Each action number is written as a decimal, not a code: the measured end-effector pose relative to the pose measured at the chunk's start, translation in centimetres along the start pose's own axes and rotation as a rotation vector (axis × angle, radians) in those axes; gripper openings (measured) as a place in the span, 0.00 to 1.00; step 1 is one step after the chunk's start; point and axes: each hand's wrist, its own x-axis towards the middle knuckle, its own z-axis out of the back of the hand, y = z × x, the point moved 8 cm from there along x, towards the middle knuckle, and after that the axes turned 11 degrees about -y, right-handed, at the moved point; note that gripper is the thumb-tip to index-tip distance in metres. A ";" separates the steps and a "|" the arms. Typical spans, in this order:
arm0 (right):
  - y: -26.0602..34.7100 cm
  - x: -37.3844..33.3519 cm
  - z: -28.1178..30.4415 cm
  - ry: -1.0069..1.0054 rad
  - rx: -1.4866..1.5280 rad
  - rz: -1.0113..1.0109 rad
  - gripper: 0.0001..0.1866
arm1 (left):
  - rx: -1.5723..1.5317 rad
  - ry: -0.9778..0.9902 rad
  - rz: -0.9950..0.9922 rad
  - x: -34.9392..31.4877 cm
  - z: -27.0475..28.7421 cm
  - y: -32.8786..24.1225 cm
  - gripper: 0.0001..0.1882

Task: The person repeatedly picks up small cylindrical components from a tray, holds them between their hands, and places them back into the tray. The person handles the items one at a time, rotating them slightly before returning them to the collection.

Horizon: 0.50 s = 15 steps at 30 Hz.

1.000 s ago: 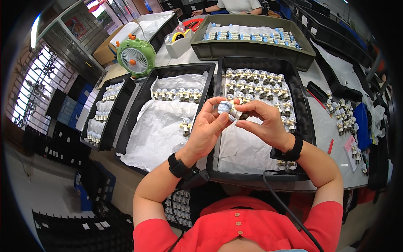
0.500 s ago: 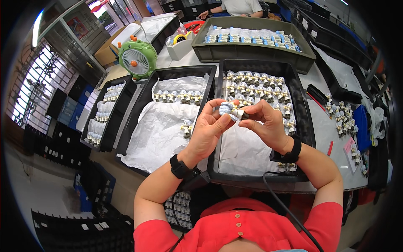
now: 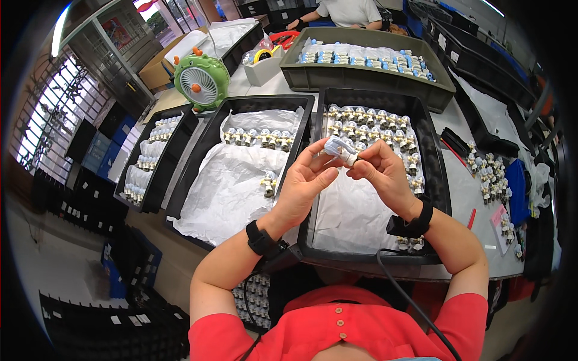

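Note:
A small figurine (image 3: pixel 341 148) with a pale blue-and-white head is held up between my two hands, above the right-hand black tray (image 3: pixel 314 234). My left hand (image 3: pixel 306 182) has its fingertips behind and beside the figurine's head, the thumb a little apart in front. My right hand (image 3: pixel 383 173) pinches the lower, darker end between thumb and fingers. Beneath my hands, similar figurines (image 3: pixel 373 129) stand in rows on white paper. In the black tray to the left (image 3: pixel 180 198), one row of figurines (image 3: pixel 259 138) and a small separate group (image 3: pixel 268 183) rest on crumpled paper.
A green tray (image 3: pixel 361 78) of blue-and-white figurines sits at the back. Loose figurines (image 3: pixel 489 174) lie at the right, near a red pen-like stick (image 3: pixel 472 218). A green fan (image 3: pixel 201 81) stands back left. Across the table is another person (image 3: pixel 349 12). A black cable (image 3: pixel 397 280) crosses my front.
The figurine has been turned in my fingers, its head tilting up and slightly right. My left thumb has moved off its head, and the left fingers have loosened a little.

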 end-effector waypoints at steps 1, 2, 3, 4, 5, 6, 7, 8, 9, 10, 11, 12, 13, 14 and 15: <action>0.1 0.0 -0.2 0.013 0.020 -0.017 0.13 | 0.002 -0.012 -0.003 0.1 0.1 0.1 0.26; 0.1 0.0 -0.3 0.024 0.041 -0.036 0.13 | 0.004 -0.022 -0.004 0.2 0.2 0.1 0.26; 0.1 -0.1 -0.4 0.036 0.042 -0.052 0.14 | 0.007 -0.033 -0.004 0.3 0.3 0.2 0.26; 0.0 -0.2 -0.5 0.048 0.043 -0.069 0.14 | 0.010 -0.039 -0.002 0.4 0.5 0.3 0.25; -0.1 -0.3 -0.7 0.061 0.045 -0.087 0.14 | 0.013 -0.046 0.000 0.4 0.6 0.4 0.24; -0.2 -0.3 -0.7 0.065 0.045 -0.085 0.14 | 0.015 -0.053 0.002 0.5 0.8 0.5 0.24; -0.3 -0.3 -0.7 0.068 0.046 -0.083 0.14 | 0.020 -0.059 0.006 0.5 0.8 0.5 0.23; -0.5 -0.3 -0.8 0.076 0.046 -0.082 0.14 | 0.023 -0.069 0.009 0.4 0.8 0.4 0.23; -0.6 -0.3 -0.9 0.086 0.047 -0.086 0.14 | 0.027 -0.078 0.012 0.3 0.9 0.4 0.22; -0.6 -0.4 -1.0 0.096 0.049 -0.090 0.14 | 0.027 -0.083 0.018 0.3 1.0 0.4 0.22; -0.6 -0.3 -1.1 0.106 0.049 -0.092 0.14 | 0.027 -0.087 0.022 0.4 1.0 0.4 0.21; -0.7 -0.4 -1.2 0.114 0.043 -0.103 0.14 | 0.026 -0.090 0.026 0.4 1.1 0.4 0.21; -0.8 -0.5 -1.3 0.122 0.038 -0.115 0.14 | 0.013 -0.107 0.020 0.4 1.2 0.4 0.20; -0.9 -0.6 -1.3 0.129 0.033 -0.125 0.14 | 0.001 -0.123 0.013 0.5 1.2 0.4 0.20; -0.9 -0.6 -1.4 0.132 0.034 -0.131 0.14 | -0.011 -0.139 0.006 0.6 1.3 0.5 0.20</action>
